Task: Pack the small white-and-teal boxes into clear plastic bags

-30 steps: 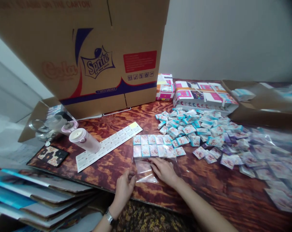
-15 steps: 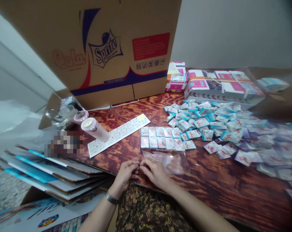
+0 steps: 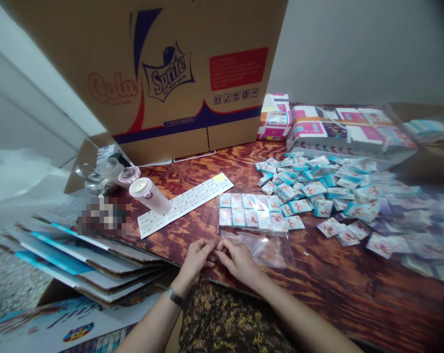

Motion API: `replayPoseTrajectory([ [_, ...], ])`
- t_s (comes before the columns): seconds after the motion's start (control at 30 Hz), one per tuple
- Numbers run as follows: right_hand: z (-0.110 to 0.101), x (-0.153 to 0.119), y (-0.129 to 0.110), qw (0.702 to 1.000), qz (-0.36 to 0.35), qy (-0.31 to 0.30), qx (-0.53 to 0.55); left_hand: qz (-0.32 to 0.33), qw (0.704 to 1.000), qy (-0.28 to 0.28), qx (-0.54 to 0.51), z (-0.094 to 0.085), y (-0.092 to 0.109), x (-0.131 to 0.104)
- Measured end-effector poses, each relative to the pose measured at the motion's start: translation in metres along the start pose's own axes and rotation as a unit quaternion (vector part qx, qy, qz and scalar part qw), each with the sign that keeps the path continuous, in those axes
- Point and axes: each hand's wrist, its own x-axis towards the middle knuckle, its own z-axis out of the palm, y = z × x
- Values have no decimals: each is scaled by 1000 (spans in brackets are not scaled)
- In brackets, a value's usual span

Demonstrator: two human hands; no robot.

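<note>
My left hand [image 3: 196, 259] and my right hand [image 3: 240, 264] meet at the table's front edge, fingertips almost touching. Fingers and thumbs are pinched together on both; anything between them is too small or hidden to make out. Just beyond my right hand lies a clear plastic bag [image 3: 271, 249], its near part flat. Two rows of small white-and-blue boxes [image 3: 249, 218] with hand pictures sit in the bag's far part. To their right spreads a big loose pile of similar boxes [image 3: 313, 189], blurred toward the right edge.
A large cardboard carton [image 3: 185, 117] stands at the back. A pink tumbler [image 3: 154, 198] rests by a long printed sheet [image 3: 185, 206]. Flattened cartons [image 3: 82, 262] are stacked at the left edge. Colourful wrapped packages [image 3: 349, 130] sit behind the pile on the wooden table [image 3: 339, 294].
The whole view has shifted slightly, so things appear a little further right. Both hands stay together at the table edge, with only slight finger movement.
</note>
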Motion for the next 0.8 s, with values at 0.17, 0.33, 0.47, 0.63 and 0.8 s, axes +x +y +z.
replayPoseTrajectory([
  [0.17, 8, 1, 6, 999, -6, -3, -47, -3, 1000, 1, 0, 1, 2, 4],
  [0.33, 13, 1, 9, 995, -10, -5, -99, -25, 999, -6, -24, 1, 1, 7],
  [0.47, 16, 1, 11, 986, -20, -3, -168, -34, 998, -25, -40, 0, 3, 6],
  [0.63, 16, 1, 9, 975, -9, -16, -222, -41, 997, -47, -42, 0, 5, 6],
  [0.8, 17, 0, 4, 966, -10, -39, -254, -47, 998, -40, -12, 3, 4, 12],
])
